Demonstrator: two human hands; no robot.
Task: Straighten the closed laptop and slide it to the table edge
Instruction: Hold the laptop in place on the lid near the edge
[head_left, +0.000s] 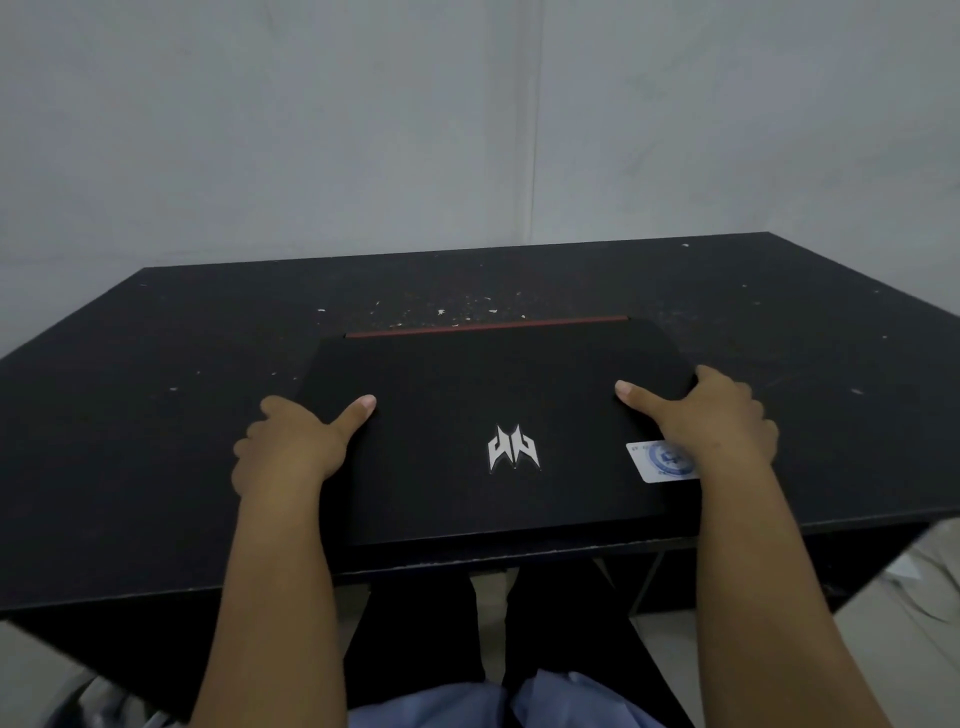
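Observation:
A closed black laptop with a silver logo, a red strip along its far edge and a white-blue sticker lies flat on the black table. Its near edge sits close to the table's front edge and runs roughly parallel to it. My left hand grips the laptop's left side, thumb on the lid and fingers curled round the edge. On the right side, my right hand holds it the same way, partly covering the sticker.
The table top carries small pale specks and crumbs beyond the laptop. A grey wall rises right behind the table's far edge. Below the front edge I see my legs and a pale floor.

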